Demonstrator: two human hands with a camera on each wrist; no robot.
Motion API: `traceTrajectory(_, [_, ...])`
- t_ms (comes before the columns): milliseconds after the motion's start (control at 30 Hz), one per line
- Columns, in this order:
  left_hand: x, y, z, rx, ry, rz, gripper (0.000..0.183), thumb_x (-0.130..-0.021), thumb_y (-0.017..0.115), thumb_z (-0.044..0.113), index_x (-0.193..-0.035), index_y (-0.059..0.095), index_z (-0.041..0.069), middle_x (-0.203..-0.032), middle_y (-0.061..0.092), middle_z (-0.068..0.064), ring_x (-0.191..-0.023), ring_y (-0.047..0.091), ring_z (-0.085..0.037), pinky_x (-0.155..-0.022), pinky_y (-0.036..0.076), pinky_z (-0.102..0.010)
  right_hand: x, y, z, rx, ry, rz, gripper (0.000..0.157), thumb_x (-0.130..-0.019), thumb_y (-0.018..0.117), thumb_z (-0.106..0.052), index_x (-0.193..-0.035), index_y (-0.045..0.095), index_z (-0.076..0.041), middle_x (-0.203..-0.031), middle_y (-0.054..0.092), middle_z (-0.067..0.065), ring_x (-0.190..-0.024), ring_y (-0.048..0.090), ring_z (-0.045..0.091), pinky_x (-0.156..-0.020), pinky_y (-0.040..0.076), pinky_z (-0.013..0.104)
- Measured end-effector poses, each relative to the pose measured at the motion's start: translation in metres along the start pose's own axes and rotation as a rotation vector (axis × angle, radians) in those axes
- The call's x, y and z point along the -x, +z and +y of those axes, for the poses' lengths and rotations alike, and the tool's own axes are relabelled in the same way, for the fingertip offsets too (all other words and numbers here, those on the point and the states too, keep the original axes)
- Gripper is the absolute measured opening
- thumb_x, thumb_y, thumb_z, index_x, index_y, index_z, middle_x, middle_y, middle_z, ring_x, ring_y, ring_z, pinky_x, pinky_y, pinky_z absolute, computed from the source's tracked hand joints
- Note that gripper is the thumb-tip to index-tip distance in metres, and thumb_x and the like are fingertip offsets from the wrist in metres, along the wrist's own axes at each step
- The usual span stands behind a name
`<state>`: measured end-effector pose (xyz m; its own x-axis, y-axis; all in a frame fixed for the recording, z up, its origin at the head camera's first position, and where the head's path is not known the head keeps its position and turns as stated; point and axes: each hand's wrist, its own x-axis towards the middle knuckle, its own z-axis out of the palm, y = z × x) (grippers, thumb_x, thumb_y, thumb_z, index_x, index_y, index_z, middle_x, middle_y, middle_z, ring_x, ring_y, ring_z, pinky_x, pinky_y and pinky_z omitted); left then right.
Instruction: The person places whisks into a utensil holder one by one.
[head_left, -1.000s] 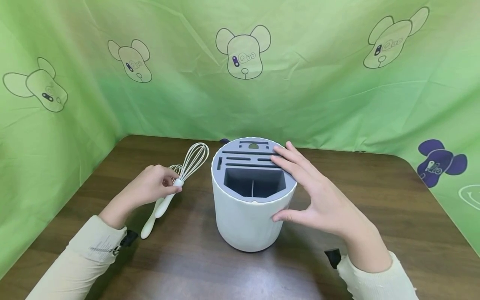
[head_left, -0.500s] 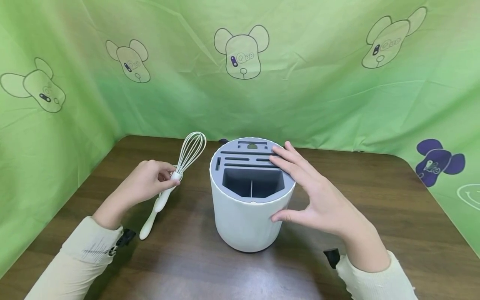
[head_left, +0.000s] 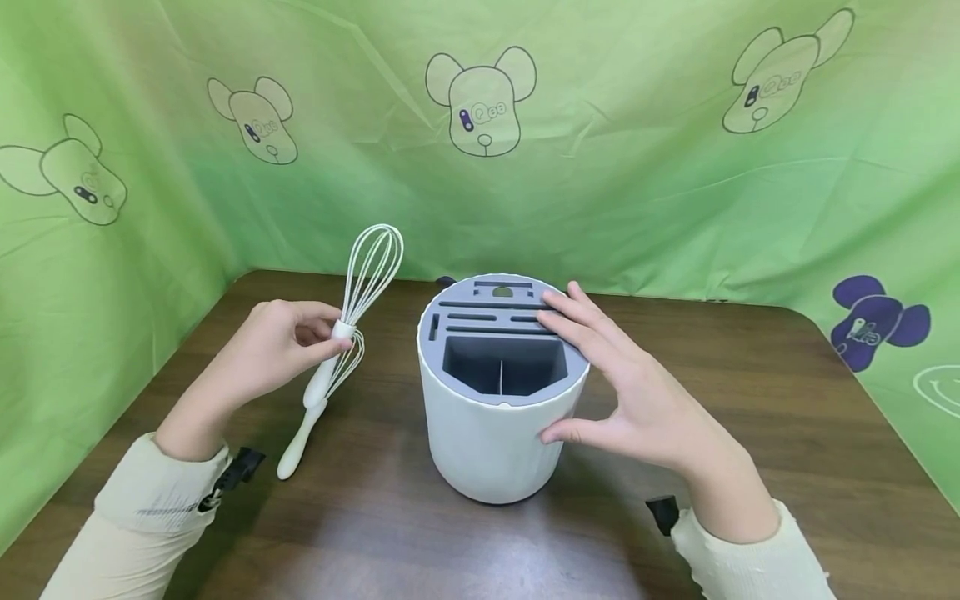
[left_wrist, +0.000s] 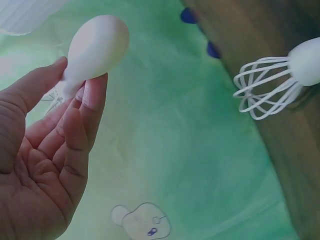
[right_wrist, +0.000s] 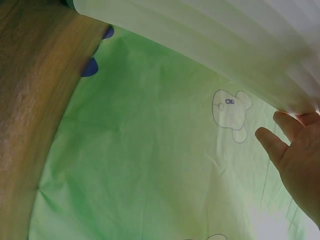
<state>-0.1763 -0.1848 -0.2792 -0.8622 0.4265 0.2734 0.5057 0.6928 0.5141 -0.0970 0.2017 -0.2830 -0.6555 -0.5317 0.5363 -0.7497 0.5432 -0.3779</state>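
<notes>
In the head view my left hand pinches a whisk at its neck between thumb and fingertips, its white wire loops pointing up and away. Its rounded handle end faces the left wrist camera. A second whisk lies on the wooden table below, partly covered by the held one. To the right stands a white, round utensil holder with a grey slotted top. My right hand rests on its right side, fingers stretched over the rim and thumb against the front wall.
A green cloth backdrop with printed bear heads hangs behind and beside the brown table. The holder's top has narrow slots at the back and a divided well at the front. Black wrist mounts sit at both sleeves.
My left hand has lifted the whisk up and slightly left, bringing more of the second whisk's loops into sight. My right hand stays on the holder.
</notes>
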Motion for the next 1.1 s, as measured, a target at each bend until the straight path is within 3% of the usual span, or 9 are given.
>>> traceTrajectory(200, [0.005, -0.006, 0.012, 0.042, 0.009, 0.021, 0.025, -0.086, 0.077, 0.012, -0.108, 0.073, 0.000, -0.081, 0.076, -0.003, -0.072, 0.071, -0.012, -0.068, 0.054, -0.019, 0.000, 0.000, 0.000, 0.001, 0.000, -0.003, 0.107, -0.061, 0.095, -0.032, -0.151, 0.041, -0.011, -0.161, 0.033, 0.007, -0.156, 0.015, 0.026, -0.122, 0.018, 0.019])
traceTrajectory(533, [0.011, -0.011, 0.029, 0.070, 0.070, 0.065, 0.025, -0.084, 0.080, 0.015, -0.106, 0.074, 0.005, -0.080, 0.075, 0.001, -0.069, 0.069, -0.005, -0.066, 0.053, -0.017, 0.000, -0.001, -0.001, 0.006, 0.006, -0.001, 0.109, -0.060, 0.096, -0.031, -0.151, 0.040, -0.010, -0.161, 0.033, 0.007, -0.156, 0.015, 0.025, -0.122, 0.018, 0.018])
traceTrajectory(733, [0.010, -0.015, 0.034, 0.101, 0.125, 0.126, 0.022, -0.083, 0.081, 0.011, -0.104, 0.074, 0.007, -0.079, 0.075, -0.001, -0.069, 0.068, 0.000, -0.064, 0.050, -0.013, 0.000, 0.000, -0.002, 0.011, 0.003, -0.002, 0.108, -0.060, 0.096, -0.032, -0.151, 0.040, -0.010, -0.161, 0.034, 0.007, -0.156, 0.015, 0.025, -0.121, 0.018, 0.018])
traceTrajectory(1033, [0.008, -0.013, 0.043, 0.218, 0.123, 0.254, 0.028, -0.082, 0.080, 0.003, -0.108, 0.074, 0.003, -0.083, 0.076, -0.010, -0.072, 0.069, 0.005, -0.063, 0.050, -0.012, 0.000, 0.000, -0.002, 0.012, 0.007, 0.000, 0.108, -0.060, 0.096, -0.032, -0.151, 0.041, -0.010, -0.160, 0.034, 0.007, -0.156, 0.014, 0.026, -0.121, 0.018, 0.018])
traceTrajectory(1100, [0.008, -0.012, 0.045, 0.249, 0.130, 0.290, 0.028, -0.080, 0.080, 0.000, -0.108, 0.074, 0.002, -0.082, 0.076, -0.002, -0.071, 0.069, 0.004, -0.064, 0.051, -0.011, 0.001, 0.000, -0.002, 0.013, 0.005, 0.001, 0.108, -0.060, 0.095, -0.032, -0.151, 0.041, -0.010, -0.160, 0.035, 0.007, -0.156, 0.014, 0.026, -0.121, 0.018, 0.018])
